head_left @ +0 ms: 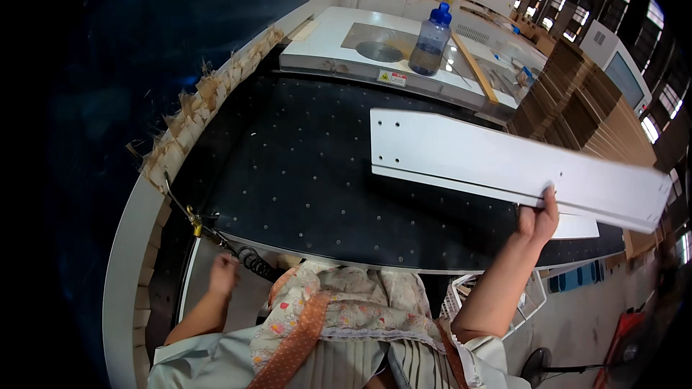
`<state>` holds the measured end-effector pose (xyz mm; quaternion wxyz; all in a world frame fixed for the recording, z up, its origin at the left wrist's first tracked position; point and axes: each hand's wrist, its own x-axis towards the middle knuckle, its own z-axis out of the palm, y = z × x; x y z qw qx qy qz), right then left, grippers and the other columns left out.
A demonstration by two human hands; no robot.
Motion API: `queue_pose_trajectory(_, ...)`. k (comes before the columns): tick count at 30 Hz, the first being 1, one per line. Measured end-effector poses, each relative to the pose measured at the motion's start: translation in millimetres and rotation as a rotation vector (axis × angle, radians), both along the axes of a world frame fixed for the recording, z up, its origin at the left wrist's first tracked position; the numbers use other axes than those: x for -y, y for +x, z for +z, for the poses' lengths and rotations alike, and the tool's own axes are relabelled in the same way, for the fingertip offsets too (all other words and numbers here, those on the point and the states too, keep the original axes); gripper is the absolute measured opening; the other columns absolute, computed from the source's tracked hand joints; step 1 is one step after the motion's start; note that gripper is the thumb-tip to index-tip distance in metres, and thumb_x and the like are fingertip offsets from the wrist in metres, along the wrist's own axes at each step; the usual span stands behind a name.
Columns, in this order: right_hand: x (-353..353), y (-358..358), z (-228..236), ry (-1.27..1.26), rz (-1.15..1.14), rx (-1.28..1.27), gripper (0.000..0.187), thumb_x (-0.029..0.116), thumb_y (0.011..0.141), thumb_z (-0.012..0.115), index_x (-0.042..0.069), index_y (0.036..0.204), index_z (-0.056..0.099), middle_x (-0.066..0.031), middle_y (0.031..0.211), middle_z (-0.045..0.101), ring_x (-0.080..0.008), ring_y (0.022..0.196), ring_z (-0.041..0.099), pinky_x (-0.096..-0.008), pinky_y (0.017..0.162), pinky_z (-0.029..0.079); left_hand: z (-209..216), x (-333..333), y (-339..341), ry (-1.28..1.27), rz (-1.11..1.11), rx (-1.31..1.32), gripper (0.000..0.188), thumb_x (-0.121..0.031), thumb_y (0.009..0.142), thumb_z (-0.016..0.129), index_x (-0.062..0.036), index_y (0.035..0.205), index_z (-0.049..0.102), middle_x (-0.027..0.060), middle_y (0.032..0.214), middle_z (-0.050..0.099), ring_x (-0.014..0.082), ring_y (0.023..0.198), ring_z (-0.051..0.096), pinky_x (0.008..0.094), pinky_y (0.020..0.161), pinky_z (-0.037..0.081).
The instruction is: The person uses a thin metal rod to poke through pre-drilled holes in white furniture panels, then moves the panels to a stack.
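Note:
My right hand (542, 220) grips a long white panel (468, 155) by its near edge and holds it tilted above the right part of the black table (303, 166). The panel has small holes near its left end and a groove along its near edge; most of the fingers are hidden by it. Partly under it, a second white piece (577, 227) shows on the table. My left hand (225, 272) is low at the left, beside a black coiled hose (254, 263) and a brass fitting (196, 225). Its fingers are blurred, so I cannot tell whether they hold anything.
A white machine bed (324, 47) adjoins the far edge, with a blue-capped bottle (431, 39) and a wooden strip (474, 68) on it. Stacked brown boards (577, 101) stand at the right, a monitor (623, 72) behind. Ragged tape (194, 108) lines the left frame. A white rack (530, 302) is below.

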<state>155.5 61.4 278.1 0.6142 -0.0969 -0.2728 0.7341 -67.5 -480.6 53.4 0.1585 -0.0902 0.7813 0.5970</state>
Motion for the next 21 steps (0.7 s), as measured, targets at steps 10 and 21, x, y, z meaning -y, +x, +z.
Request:
queue_pose_trajectory(10, 26, -75, 75, 0.558, -0.069, 0.432, 0.041, -0.002, 0.069, 0.068, -0.004, 0.108, 0.052, -0.0110, 0.096, 0.061, -0.0199, 0.087, 0.058, -0.0318, 0.083, 0.045, 49, -110, 20, 0.132, -0.887, -0.038, 0.014, -0.009, 0.083, 0.062, -0.0043, 0.096, 0.060, -0.0025, 0.069, 0.053, 0.0062, 0.064, 0.046, 0.0217, 0.058, 0.040)
queue_pose_trajectory(21, 52, -108, -45, 0.580, -0.036, 0.653, 0.048, 0.018, 0.077, 0.071, 0.000, 0.118, 0.054, -0.0117, 0.111, 0.060, -0.0210, 0.107, 0.054, -0.0331, 0.095, 0.038, 101, -176, 6, 0.042, -1.042, -0.685, 0.017, -0.011, 0.081, 0.065, -0.0055, 0.096, 0.060, 0.0064, 0.077, 0.059, 0.0172, 0.065, 0.056, 0.0294, 0.059, 0.046)
